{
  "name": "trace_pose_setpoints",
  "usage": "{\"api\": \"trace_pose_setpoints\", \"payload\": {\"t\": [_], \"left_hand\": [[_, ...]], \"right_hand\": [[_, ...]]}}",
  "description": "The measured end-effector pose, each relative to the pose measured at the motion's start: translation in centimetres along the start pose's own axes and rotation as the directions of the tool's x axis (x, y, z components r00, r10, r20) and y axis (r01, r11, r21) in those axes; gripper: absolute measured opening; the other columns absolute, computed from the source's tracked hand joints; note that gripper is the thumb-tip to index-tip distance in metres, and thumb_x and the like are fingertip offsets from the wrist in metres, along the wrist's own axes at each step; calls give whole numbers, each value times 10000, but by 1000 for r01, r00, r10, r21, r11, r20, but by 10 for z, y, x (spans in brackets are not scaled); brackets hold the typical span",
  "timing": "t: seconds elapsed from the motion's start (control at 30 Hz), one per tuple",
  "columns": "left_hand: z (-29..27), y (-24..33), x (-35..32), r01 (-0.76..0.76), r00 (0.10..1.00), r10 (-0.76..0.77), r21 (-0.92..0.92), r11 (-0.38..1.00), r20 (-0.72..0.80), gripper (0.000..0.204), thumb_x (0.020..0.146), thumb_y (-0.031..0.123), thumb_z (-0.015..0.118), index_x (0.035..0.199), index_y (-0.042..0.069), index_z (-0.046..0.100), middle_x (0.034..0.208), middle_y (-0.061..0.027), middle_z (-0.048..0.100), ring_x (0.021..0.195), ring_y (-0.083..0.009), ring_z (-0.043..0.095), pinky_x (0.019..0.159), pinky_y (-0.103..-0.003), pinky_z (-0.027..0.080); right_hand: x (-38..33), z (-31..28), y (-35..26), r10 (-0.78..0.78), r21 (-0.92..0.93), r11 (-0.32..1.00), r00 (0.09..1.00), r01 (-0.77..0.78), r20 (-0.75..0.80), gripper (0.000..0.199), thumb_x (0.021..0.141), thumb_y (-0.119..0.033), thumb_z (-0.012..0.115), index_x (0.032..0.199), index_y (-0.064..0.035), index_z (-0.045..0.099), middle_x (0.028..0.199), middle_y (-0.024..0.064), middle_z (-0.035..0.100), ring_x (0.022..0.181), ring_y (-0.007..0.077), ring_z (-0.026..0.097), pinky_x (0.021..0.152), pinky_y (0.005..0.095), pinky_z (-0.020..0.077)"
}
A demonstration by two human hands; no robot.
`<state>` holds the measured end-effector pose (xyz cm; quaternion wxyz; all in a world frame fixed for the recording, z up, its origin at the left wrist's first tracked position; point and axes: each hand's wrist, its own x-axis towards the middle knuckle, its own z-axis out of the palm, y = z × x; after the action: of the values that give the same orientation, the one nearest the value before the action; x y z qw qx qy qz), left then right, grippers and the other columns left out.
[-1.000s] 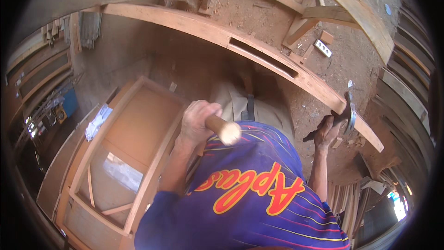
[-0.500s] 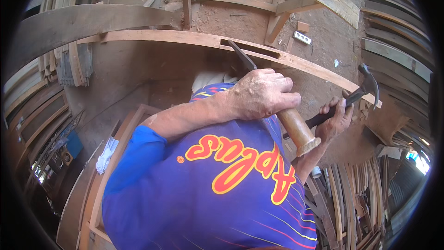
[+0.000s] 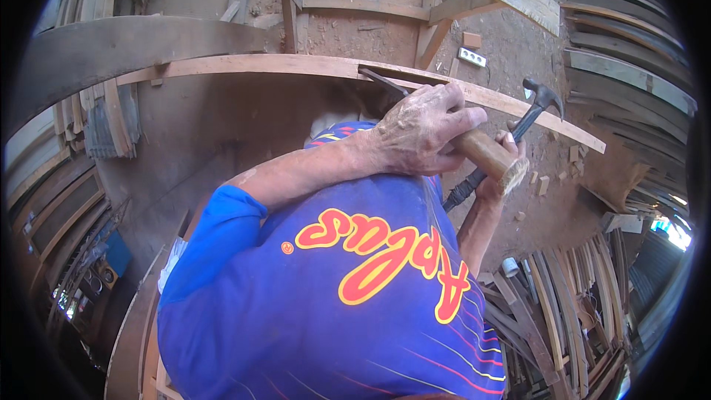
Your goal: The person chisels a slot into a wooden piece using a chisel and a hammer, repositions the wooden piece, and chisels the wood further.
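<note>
My left hand (image 3: 424,130) is wrapped round the wooden handle (image 3: 483,152) of a chisel, with the handle's butt toward my right side. The chisel's dark blade (image 3: 384,80) reaches away from me to the left end of a long slot (image 3: 415,72) cut in a pale wooden beam (image 3: 252,64). Whether its tip sits inside the slot I cannot tell. My right hand (image 3: 495,187) grips a claw hammer (image 3: 544,96) by its dark handle, close behind the chisel's butt. The butt hides part of that hand. The hammer's head points up, over the beam's right part.
A wide grey plank (image 3: 148,44) lies across the left. Beyond the beam stands a wooden trestle frame (image 3: 370,7). A white power strip (image 3: 472,57) and small wood offcuts (image 3: 543,185) lie on the dirt floor. Stacked boards (image 3: 622,67) line the right side.
My right hand has brought the hammer left and a little up, closer to the chisel's butt. The chisel's handle has tilted slightly while its blade stays at the slot's left end.
</note>
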<state>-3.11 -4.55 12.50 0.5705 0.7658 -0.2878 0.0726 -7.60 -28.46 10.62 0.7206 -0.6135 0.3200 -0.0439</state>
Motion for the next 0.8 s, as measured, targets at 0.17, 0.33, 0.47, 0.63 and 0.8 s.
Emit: {"api": "trace_pose_setpoints", "payload": {"t": [0.17, 0.33, 0.47, 0.63, 0.8], "left_hand": [[11, -12, -3, -84, 996, 81, 97, 992, 33, 509, 720, 133, 851, 1153, 119, 584, 952, -93, 597, 891, -336, 645, 758, -458, 524], [16, -20, -2, -96, 995, 95, 113, 989, 10, 472, 723, 100, 836, 1110, 118, 566, 892, -84, 590, 838, -333, 651, 715, -455, 531], [18, -22, 4, -104, 994, 106, 105, 989, -14, 494, 700, 78, 839, 1113, 108, 569, 884, -95, 591, 836, -336, 660, 685, -449, 541], [18, -27, 7, -80, 995, 88, 145, 986, -49, 508, 683, 67, 843, 1116, 90, 577, 891, -111, 595, 840, -349, 663, 706, -455, 549], [17, -23, 15, -16, 996, 30, 176, 984, -81, 536, 676, 31, 846, 1135, 77, 573, 902, -120, 601, 840, -358, 665, 703, -460, 550]], "right_hand": [[-1, 9, -14, -80, -4, 997, 995, 80, 53, 284, 1016, -113, 624, 1275, -4, 582, 906, 23, 593, 716, 81, 574, 617, 220, 476], [-6, 6, -27, -135, -72, 987, 988, 140, 71, 242, 1034, -131, 599, 1239, -4, 603, 900, 15, 591, 733, 75, 578, 627, 235, 471], [-6, -4, -30, -171, -250, 948, 978, 196, 119, 255, 1054, -183, 615, 1239, -7, 613, 861, 4, 593, 642, 65, 543, 544, 221, 431], [-39, 14, -64, -129, -392, 902, 980, 180, 152, 270, 1047, -171, 616, 1248, 11, 614, 875, 12, 612, 651, 75, 568, 537, 228, 434], [-72, 12, -97, -461, -166, 865, 880, 474, 114, 269, 1039, -209, 635, 1196, 6, 594, 807, 48, 602, 629, 110, 571, 506, 237, 440]]}}
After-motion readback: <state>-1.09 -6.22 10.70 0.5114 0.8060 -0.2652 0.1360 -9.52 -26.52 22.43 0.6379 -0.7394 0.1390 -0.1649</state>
